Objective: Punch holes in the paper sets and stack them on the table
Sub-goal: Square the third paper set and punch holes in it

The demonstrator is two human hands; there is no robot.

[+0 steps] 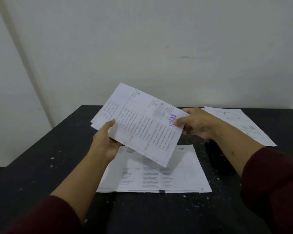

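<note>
The left hand (107, 142) gripped the held paper set (139, 122) at its lower-left edge, thumb lying on the printed face and the fingers curled out of sight underneath. The right hand (195, 123) pinched the opposite edge, thumb pressed on top just beside a purple stamp (172, 119), the other fingers folded behind the sheets. Both hands were closed on the paper and carried it in the air above the black table (41, 166), tilted so that its far corner pointed up toward the wall (159, 39). Two small dark round marks showed near the set's upper edge — whether they were punched holes I could not tell. At least one more sheet edge peeked out behind the top page at the left corner.

Directly below, flat on the table, lay a second stack of printed sheets (176, 174), its near edge squared toward the person, partly shaded by the raised papers. Further right and further back, well apart from that stack, another sheet (243, 125) with faint line drawings rested near the table's far right side. A dark object (218, 159) sat on the table between the flat stack and the right forearm — too blurred against the black surface to identify. Pale flecks dotted the tabletop. Dark red sleeves (274, 188) covered both arms up to mid-forearm.
</note>
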